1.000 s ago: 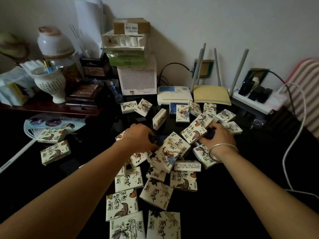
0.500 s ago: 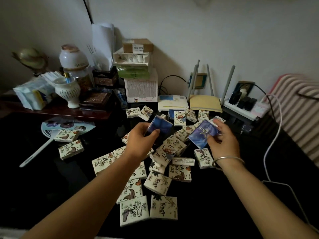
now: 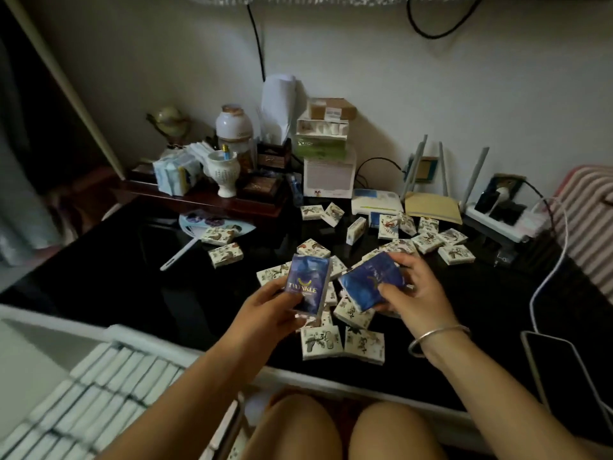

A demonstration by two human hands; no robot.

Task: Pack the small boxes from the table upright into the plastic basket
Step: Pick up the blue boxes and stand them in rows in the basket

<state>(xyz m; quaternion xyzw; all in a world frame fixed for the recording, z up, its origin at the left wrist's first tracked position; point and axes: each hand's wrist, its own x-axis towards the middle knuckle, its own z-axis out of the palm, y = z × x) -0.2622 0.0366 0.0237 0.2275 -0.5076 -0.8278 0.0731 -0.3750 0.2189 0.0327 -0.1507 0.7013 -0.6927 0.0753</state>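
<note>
Now left hand (image 3: 265,305) grips upright blue box (image 3: 308,282), right hand (image 3: 416,295) grips tilted blue box (image 3: 373,282), both lifted off tabletop (image 3: 99,287), plastic basket (image 3: 152,337) next.

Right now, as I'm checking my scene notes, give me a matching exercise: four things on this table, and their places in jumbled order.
Things:
1. small blue box lettered TWINKLE
2. tilted small blue box
3. thin silver metal bangle
4. flat black phone

Places:
A. around the right wrist
B. lying at the right edge of the glossy black table
C. held upright in the left hand
D. held in the right hand

Pairs: 1-C, 2-D, 3-A, 4-B.
</note>
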